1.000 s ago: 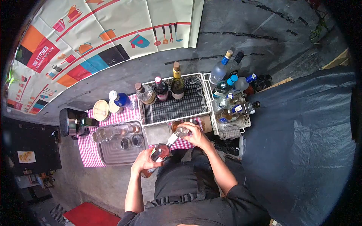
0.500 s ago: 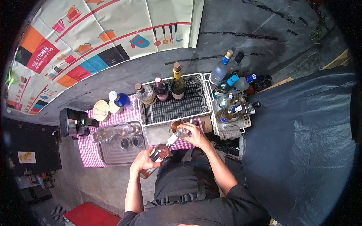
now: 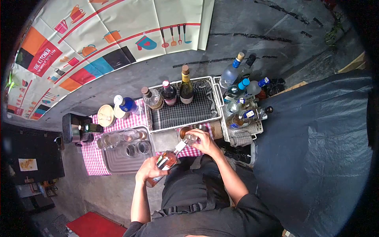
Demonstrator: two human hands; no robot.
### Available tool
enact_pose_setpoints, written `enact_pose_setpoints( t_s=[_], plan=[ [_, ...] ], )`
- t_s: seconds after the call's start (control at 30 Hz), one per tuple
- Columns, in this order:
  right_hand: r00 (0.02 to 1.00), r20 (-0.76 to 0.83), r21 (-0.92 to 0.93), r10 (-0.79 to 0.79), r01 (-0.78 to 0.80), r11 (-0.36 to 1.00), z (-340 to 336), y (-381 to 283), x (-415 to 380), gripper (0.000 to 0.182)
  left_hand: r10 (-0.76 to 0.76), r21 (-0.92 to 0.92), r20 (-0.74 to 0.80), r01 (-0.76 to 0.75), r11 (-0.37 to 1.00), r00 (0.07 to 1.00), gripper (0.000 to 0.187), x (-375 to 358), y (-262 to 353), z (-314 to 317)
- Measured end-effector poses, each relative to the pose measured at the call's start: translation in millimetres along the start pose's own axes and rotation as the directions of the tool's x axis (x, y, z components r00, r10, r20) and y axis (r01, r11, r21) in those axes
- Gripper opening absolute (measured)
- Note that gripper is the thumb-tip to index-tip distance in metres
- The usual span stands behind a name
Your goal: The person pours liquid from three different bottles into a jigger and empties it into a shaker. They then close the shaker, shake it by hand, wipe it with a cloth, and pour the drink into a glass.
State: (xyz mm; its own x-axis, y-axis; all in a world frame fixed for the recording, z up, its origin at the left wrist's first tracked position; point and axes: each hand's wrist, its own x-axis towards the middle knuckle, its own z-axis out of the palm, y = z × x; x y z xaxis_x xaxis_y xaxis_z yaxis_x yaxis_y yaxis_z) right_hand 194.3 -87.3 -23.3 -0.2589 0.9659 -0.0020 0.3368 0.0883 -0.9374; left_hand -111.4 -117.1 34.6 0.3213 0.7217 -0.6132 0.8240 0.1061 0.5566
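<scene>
My left hand (image 3: 147, 169) is wrapped around a glass bottle (image 3: 168, 159) of reddish-amber liquid. The bottle is tilted, its pale neck pointing up and to the right. At its mouth, my right hand (image 3: 207, 143) grips a small clear glass (image 3: 190, 139) with its fingers. Whether liquid is flowing between them is too small to tell. Just beyond the small glass stands a tumbler of amber liquid (image 3: 184, 132), partly hidden behind it. Several clear glasses (image 3: 130, 135) are on the grey tray (image 3: 122, 165) to the left, some holding dark liquid.
Three bottles stand in a white wire basket (image 3: 185, 123) at the back. Several more bottles crowd a second basket (image 3: 258, 128) on the right. A blue bottle (image 3: 127, 104), round wooden lids (image 3: 106, 115) and a black container (image 3: 73, 128) line the left side of the checked cloth (image 3: 93, 162).
The bottle in my left hand has shifted and turned very slightly, showing more of its label. My right hand and the small glass are almost in the same place.
</scene>
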Motion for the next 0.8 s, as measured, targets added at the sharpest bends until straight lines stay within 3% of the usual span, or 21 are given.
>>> enact_pose_setpoints(
  t_s=[0.27,0.37,0.43,0.57,0.63,0.67,0.8],
  plan=[
    [1.0,0.012,0.013,0.016,-0.017,1.0,0,1,0,0.06,0.034,-0.058,0.017,-0.033,0.998,0.999,0.091,9,-21,13],
    [0.996,0.032,0.161,0.088,-0.093,0.983,3,4,0,0.058,0.081,-0.121,-0.039,-0.085,0.989,0.996,0.091,15,-30,28],
    [0.987,0.078,0.391,0.141,-0.161,0.906,4,5,-2,0.057,0.119,-0.155,-0.096,-0.133,0.979,0.988,0.089,16,-28,38],
    [0.987,0.052,0.49,0.154,-0.159,0.857,8,10,-1,0.056,0.099,-0.278,-0.21,-0.157,0.948,0.973,0.083,20,-25,67],
    [0.989,-0.016,0.277,0.15,-0.14,0.951,2,5,3,0.062,0.17,-0.344,-0.405,-0.322,0.882,0.898,0.084,29,-38,90],
    [0.997,-0.07,0.047,0.043,-0.039,0.998,1,10,5,0.065,0.113,-0.51,-0.329,-0.277,0.815,0.938,0.085,35,-48,102],
    [0.994,-0.061,-0.172,0.094,-0.103,0.98,2,16,8,0.067,0.092,-0.591,-0.371,-0.312,0.744,0.924,0.083,32,-44,114]
  ],
)
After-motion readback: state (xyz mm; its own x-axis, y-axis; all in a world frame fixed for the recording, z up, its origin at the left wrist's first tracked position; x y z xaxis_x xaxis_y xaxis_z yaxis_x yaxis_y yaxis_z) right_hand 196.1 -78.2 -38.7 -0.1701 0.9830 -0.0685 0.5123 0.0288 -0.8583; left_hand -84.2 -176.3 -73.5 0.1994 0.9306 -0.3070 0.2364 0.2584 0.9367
